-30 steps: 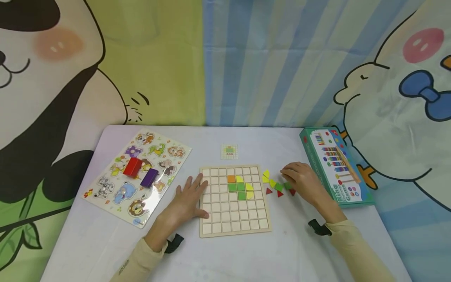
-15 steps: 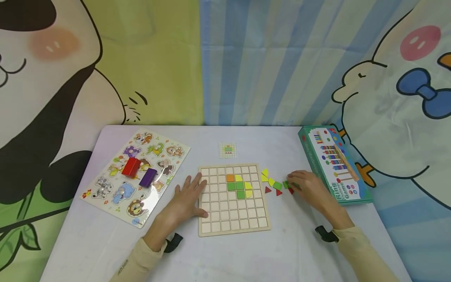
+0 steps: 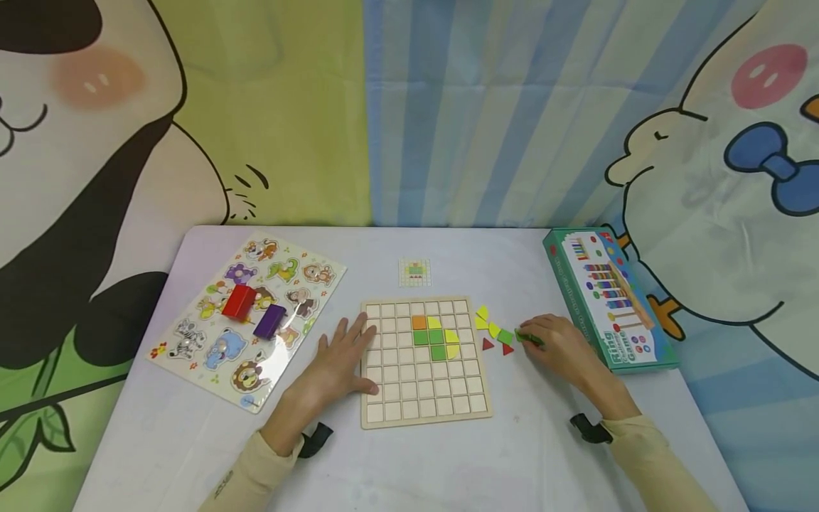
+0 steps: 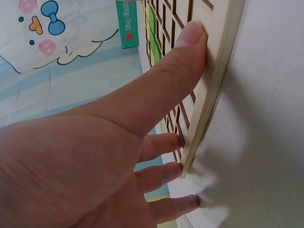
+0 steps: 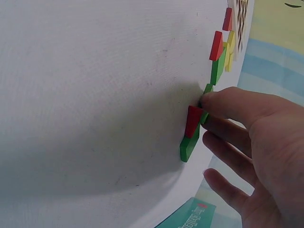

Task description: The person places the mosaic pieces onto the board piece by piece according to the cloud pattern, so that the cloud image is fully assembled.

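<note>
My left hand point(image 3: 333, 366) lies with fingers spread along the left edge of a wooden grid board point(image 3: 425, 423). Its thumb rests on the rim, also seen in the left wrist view. On the board sit an orange square point(image 3: 419, 323), several green squares point(image 3: 438, 353) and yellow pieces point(image 3: 451, 351). To the right of the board, my right hand point(image 3: 558, 348) pinches a green square block point(image 5: 208, 89) between thumb and index finger. A red triangle block point(image 5: 193, 121) and another green block point(image 5: 190, 148) lie just beside those fingertips; the hand partly hides them from the head camera.
Loose yellow pieces point(image 3: 482, 314), a green block point(image 3: 505, 337) and red triangles point(image 3: 507, 349) lie between board and right hand. A small pattern card point(image 3: 415, 273) is behind the board. An animal puzzle point(image 3: 217, 380) with red point(image 3: 239, 303) and purple point(image 3: 270, 321) blocks stands left; a green box point(image 3: 614, 306), right.
My right hand has shifted right and slightly nearer along the loose pieces, and its fingertips have closed on a green block. The left hand stays on the board's edge.
</note>
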`<state>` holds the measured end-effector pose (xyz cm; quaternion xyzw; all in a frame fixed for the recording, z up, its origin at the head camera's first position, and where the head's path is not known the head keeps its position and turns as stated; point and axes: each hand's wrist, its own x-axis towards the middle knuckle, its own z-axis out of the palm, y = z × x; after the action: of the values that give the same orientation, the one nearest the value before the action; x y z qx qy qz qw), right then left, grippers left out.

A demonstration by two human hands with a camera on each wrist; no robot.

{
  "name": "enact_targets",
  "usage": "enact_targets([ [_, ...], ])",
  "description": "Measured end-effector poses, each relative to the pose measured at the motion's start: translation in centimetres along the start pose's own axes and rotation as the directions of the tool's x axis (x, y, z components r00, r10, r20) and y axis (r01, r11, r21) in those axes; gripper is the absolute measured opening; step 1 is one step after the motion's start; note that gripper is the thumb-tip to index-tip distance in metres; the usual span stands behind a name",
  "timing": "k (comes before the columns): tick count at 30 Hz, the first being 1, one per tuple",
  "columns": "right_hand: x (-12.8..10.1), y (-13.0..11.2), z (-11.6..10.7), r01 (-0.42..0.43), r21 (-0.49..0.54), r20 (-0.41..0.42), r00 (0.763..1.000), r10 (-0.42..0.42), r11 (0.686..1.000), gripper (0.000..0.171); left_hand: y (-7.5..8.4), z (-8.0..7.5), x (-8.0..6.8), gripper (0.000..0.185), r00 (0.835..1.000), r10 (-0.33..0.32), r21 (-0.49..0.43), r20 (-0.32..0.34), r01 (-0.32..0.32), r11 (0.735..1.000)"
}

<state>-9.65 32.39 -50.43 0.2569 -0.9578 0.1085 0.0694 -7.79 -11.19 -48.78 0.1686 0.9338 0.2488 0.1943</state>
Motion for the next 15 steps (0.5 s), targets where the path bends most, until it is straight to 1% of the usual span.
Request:
enact_targets([
  [9,0.4,-0.1,0.0,0.02,-0.005,-0.051,0.999,-0.021,1.0,0.023,-0.1,0.1,0.1,0.108,1.0,-0.002,-0.008,0.005,0.002,1.0],
  [15,1.6,-1.1,-0.5,0.062,0.001,-0.099,0.993,-0.062,0.998,0.025,-0.1,0.1,0.1,0.108,1.0,-0.004,-0.007,0.008,0.004,1.0],
])
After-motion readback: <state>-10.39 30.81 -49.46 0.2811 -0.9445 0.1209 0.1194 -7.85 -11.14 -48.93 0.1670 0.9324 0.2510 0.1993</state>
